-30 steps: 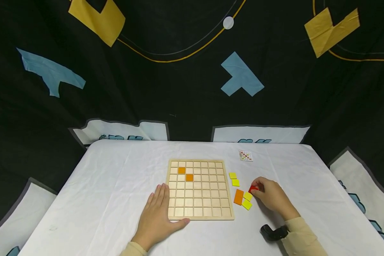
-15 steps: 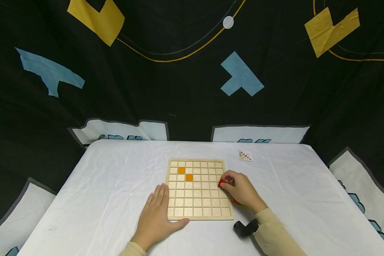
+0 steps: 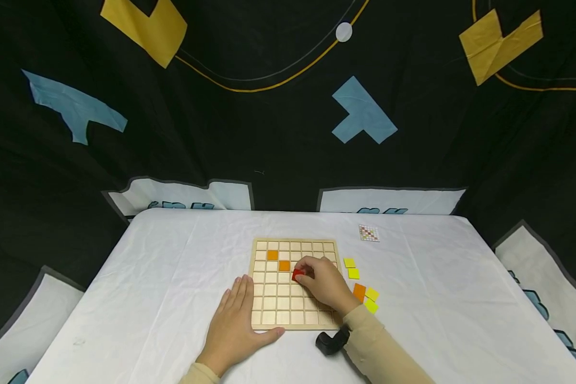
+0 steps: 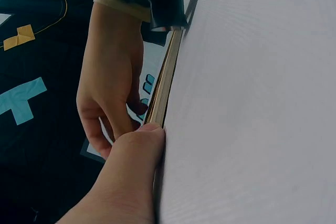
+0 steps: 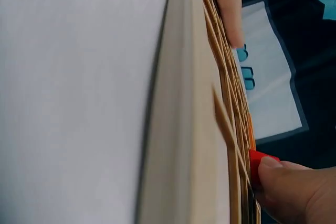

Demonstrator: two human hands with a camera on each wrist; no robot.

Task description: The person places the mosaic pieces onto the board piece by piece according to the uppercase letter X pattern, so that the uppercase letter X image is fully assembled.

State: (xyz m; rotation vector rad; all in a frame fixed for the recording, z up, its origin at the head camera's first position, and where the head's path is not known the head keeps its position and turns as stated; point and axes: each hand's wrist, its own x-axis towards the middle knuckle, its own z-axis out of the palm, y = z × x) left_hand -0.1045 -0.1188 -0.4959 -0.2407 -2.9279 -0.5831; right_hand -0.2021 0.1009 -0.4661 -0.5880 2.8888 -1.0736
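Note:
A wooden grid board (image 3: 276,305) lies on the table with two orange tiles (image 3: 272,255) set diagonally in its upper-left cells. My right hand (image 3: 325,281) is over the board's middle and pinches a red tile (image 3: 297,274) between thumb and fingers. That red tile (image 5: 255,163) shows right at the grid's ridges in the right wrist view. My left hand (image 3: 234,326) rests flat at the board's lower-left corner, fingers straight along the left side and thumb at the near edge. In the left wrist view, the thumb (image 4: 137,153) touches the board's rim.
Right of the board lie two yellow tiles (image 3: 350,268). Nearer me are an orange piece (image 3: 359,292) and more yellow tiles (image 3: 372,305). A small patterned card (image 3: 368,233) is farther back on the white-covered table (image 3: 139,298). A black wrist camera (image 3: 333,341) hangs at my right sleeve.
My right hand has carried the red tile leftward from beside the loose tiles, across the board's right edge, to the board's middle. The left hand has stayed put.

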